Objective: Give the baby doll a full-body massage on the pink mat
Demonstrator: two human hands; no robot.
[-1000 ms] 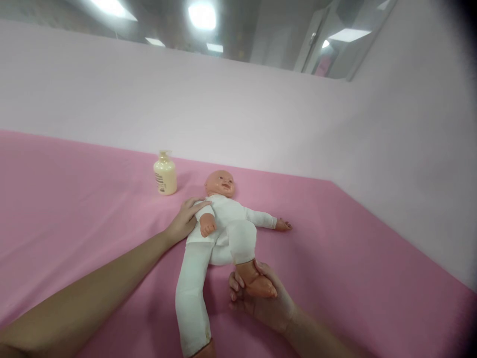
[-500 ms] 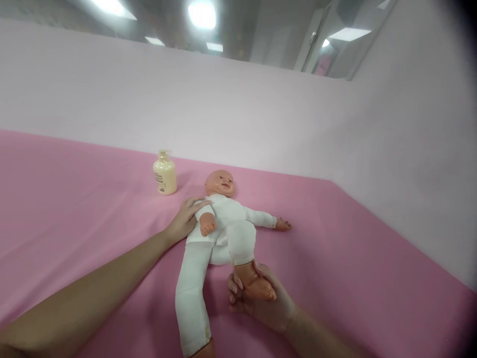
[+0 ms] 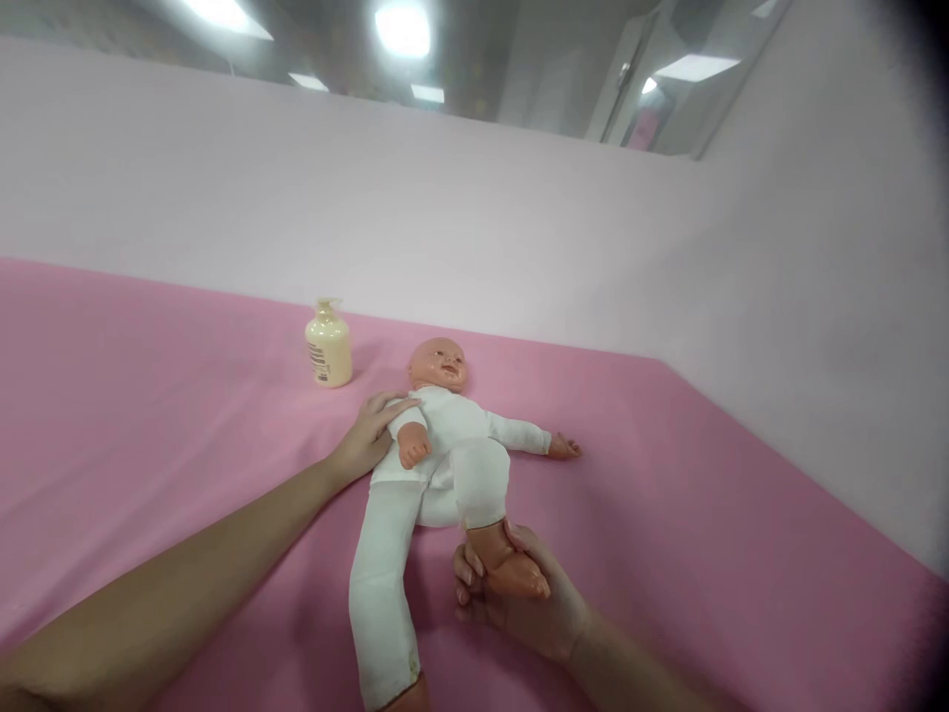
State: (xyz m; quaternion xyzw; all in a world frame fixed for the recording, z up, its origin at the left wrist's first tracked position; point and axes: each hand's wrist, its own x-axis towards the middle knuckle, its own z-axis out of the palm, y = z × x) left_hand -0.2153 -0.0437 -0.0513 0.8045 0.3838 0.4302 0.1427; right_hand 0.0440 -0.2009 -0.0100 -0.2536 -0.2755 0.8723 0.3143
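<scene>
A baby doll with a white cloth body and hard plastic head, hands and feet lies face up. My left hand rests against its side, fingers laid over the upper arm and shoulder nearest me on the left. At the lower centre, my right hand is closed around the ankle and heel of one doll foot, holding that leg bent at the knee. The doll's other leg stretches toward me, its foot cut off by the bottom edge. One doll arm points out to the right.
A pale yellow pump bottle stands left of the doll's head. Pink covering spreads under everything, slightly creased at left. A white wall rises behind and on the right, with a glass pane above it reflecting ceiling lights.
</scene>
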